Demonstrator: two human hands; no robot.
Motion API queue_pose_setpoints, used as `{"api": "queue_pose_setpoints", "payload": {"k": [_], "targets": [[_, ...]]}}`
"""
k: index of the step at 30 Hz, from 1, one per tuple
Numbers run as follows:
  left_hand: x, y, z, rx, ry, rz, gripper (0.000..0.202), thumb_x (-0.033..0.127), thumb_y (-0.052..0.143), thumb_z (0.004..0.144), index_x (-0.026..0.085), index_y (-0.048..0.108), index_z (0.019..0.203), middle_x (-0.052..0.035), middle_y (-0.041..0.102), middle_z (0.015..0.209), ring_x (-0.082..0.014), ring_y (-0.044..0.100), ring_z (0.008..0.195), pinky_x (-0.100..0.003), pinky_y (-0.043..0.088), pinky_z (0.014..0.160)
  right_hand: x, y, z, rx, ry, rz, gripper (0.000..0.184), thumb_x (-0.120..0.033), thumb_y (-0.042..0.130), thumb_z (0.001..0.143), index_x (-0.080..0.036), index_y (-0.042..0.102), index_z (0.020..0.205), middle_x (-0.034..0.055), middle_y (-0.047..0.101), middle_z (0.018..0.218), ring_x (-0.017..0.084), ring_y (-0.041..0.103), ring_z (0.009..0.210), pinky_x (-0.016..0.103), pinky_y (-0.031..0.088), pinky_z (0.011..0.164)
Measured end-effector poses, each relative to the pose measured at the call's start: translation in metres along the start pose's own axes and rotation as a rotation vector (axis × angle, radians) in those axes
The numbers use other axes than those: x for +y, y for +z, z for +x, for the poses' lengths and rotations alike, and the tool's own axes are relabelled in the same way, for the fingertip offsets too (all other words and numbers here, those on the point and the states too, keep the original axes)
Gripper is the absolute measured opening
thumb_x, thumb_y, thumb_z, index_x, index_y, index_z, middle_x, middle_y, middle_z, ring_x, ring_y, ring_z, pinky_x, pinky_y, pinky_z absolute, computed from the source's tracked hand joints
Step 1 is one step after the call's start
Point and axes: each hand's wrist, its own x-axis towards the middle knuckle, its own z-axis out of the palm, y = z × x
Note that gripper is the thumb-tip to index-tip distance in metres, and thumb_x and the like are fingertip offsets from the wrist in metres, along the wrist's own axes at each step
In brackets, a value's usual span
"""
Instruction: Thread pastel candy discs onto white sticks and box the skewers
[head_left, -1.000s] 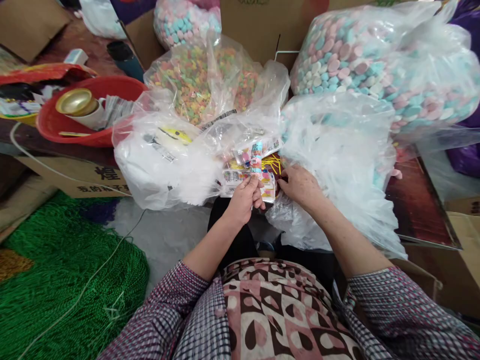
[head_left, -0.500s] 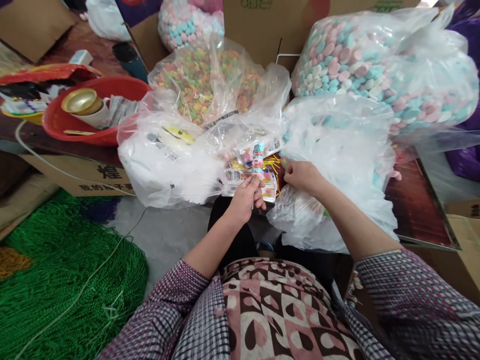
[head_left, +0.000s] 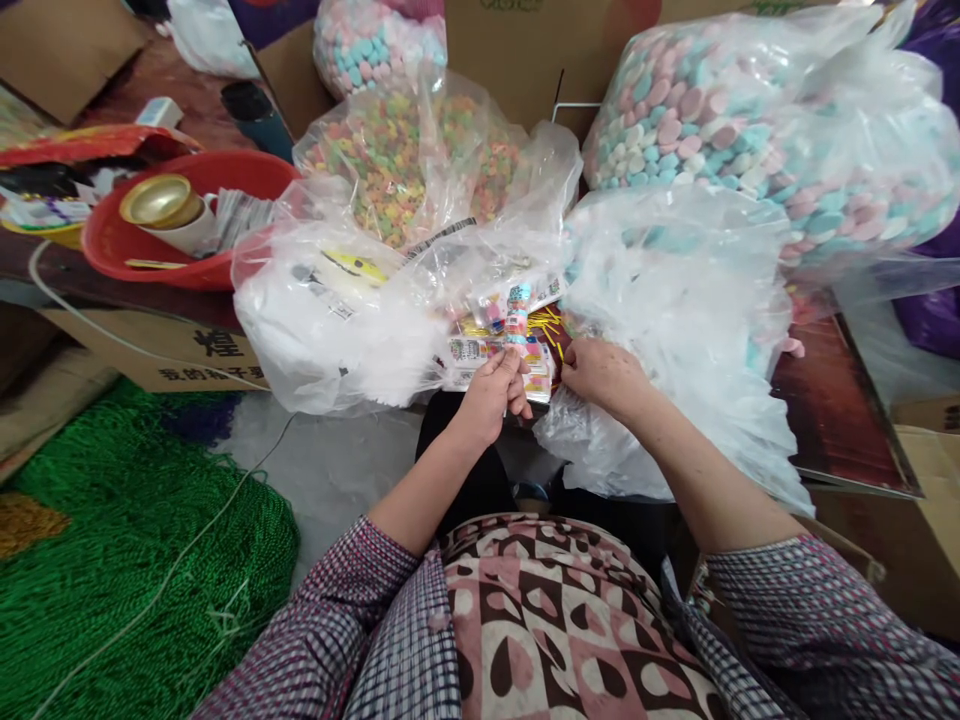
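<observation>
My left hand (head_left: 493,395) is closed around the lower end of a small slim packet (head_left: 517,312) of pink and blue sweets, which stands up from the fingers. Behind it lies a stack of printed packets or cards (head_left: 469,352). Thin yellow ties (head_left: 547,325) are scattered between the two hands. My right hand (head_left: 604,372) is pinched just to the right of these ties, against a crumpled clear plastic bag (head_left: 667,290). Whatever sits between its fingertips is hidden.
A red basin (head_left: 105,240) with a gold bowl (head_left: 161,202) stands at left. Bags of ring-shaped candy (head_left: 390,170) and pastel marshmallows (head_left: 705,110) line the back. A white plastic bag (head_left: 330,330) lies left of my hands; green cords (head_left: 150,550) heap below.
My right hand has shifted slightly left and down, closer to the yellow ties. The left hand and its packet stay in place.
</observation>
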Motion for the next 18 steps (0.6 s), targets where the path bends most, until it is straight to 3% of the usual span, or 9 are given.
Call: {"api": "queue_pose_setpoints", "payload": {"k": [4,9,13,18], "targets": [[0.0,0.001,0.0,0.007,0.002,-0.009,0.045,0.058,0.071,0.077,0.018,0.051,0.077,0.013,0.033,0.044,-0.0051,0.034,0.034,-0.022,0.047,0.039,-0.004,0.0,0.008,-0.005,0.058,0.058,0.025,-0.018,0.054,0.081,-0.011,0.072,0.098,0.0214,0.072,0.098,0.035,0.068,0.098,0.04,0.048,0.08],[0.001,0.001,-0.001,0.0,0.008,-0.002,0.045,0.059,0.069,0.079,0.018,0.051,0.077,0.0129,0.033,0.044,-0.005,0.035,0.033,-0.023,0.048,0.04,0.016,0.001,0.014,0.068,0.035,0.286,0.013,-0.021,0.056,0.075,-0.017,0.067,0.071,0.0088,0.07,0.072,0.025,0.066,0.078,0.032,0.045,0.071],[0.002,0.002,-0.001,0.016,0.002,0.008,0.046,0.06,0.069,0.079,0.018,0.051,0.077,0.0129,0.033,0.045,-0.0051,0.035,0.033,-0.023,0.048,0.04,0.033,0.009,0.013,0.175,0.027,0.575,0.015,-0.027,0.051,0.076,-0.019,0.061,0.069,0.0015,0.063,0.061,0.016,0.057,0.062,0.026,0.041,0.06],[0.002,0.001,-0.001,0.021,-0.003,0.025,0.047,0.062,0.069,0.078,0.018,0.051,0.078,0.013,0.032,0.045,-0.0053,0.035,0.034,-0.022,0.047,0.04,0.034,0.016,0.009,0.222,-0.004,0.804,0.01,-0.03,0.048,0.072,-0.021,0.051,0.067,-0.0013,0.058,0.057,0.012,0.05,0.053,0.024,0.038,0.053]]}}
